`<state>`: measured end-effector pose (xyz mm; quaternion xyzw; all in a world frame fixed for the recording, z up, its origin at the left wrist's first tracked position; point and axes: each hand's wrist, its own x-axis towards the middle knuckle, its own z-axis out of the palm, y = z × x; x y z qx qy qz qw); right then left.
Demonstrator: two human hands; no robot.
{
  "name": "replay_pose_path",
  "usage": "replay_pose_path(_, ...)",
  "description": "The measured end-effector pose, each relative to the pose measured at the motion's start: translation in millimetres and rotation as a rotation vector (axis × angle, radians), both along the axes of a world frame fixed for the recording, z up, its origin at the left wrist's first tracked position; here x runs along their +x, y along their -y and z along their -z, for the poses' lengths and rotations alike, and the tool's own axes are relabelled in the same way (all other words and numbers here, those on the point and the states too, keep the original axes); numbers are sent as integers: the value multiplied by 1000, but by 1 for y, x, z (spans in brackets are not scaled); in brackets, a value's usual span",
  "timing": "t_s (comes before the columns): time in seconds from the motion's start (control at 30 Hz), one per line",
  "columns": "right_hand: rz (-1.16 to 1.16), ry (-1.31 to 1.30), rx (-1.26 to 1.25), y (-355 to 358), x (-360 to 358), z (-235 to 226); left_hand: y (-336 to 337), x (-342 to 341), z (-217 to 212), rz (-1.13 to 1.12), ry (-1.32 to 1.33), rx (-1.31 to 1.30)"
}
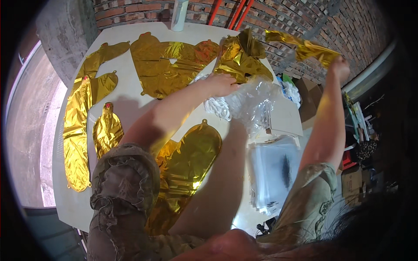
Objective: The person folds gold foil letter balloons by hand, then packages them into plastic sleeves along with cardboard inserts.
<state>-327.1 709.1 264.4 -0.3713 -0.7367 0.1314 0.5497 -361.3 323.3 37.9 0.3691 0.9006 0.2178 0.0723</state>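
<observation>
The left hand point(222, 84) rests on a clear plastic bag point(257, 102) near the far right edge of the desk point(130, 117), its fingers pressed down on the crinkled film beside a crumpled gold foil balloon point(239, 58). White cord or stuffing point(217, 108) shows through the bag just below the hand. The right hand point(339, 67) is raised beyond the desk's right edge — its fingers are clamped on the end of a folded gold foil piece point(302, 47), which stretches out to the left in front of the brick wall point(305, 21).

Flat gold foil balloons cover most of the desk: a long letter-shaped one point(78, 130) along the left edge, a small one point(106, 130) just beside it, a wide one point(170, 63) at the far edge and a rounded one point(191, 161) near the front edge, partly under the left forearm. A white bottle point(179, 15) stands at the far edge. A stack of clear plastic sleeves point(272, 169) lies at the near right corner — a flat white card point(285, 119) lies just beyond it, at the right edge.
</observation>
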Motion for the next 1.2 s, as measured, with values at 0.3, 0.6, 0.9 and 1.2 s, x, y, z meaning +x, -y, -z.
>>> replay_pose_path(0.3,-326,314,413,69,151,-22,-5,79,-54,-37,276,423)
replay_pose_path(0.6,-975,694,611,259,369,165,7,254,-46,46,1467,632)
replay_pose_path(0.9,-879,807,144,168,299,162,58,336,11,-365,1011,564)
replay_pose_path(1.2,-842,939,223,100,224,225,105,393,17,-196,863,561)
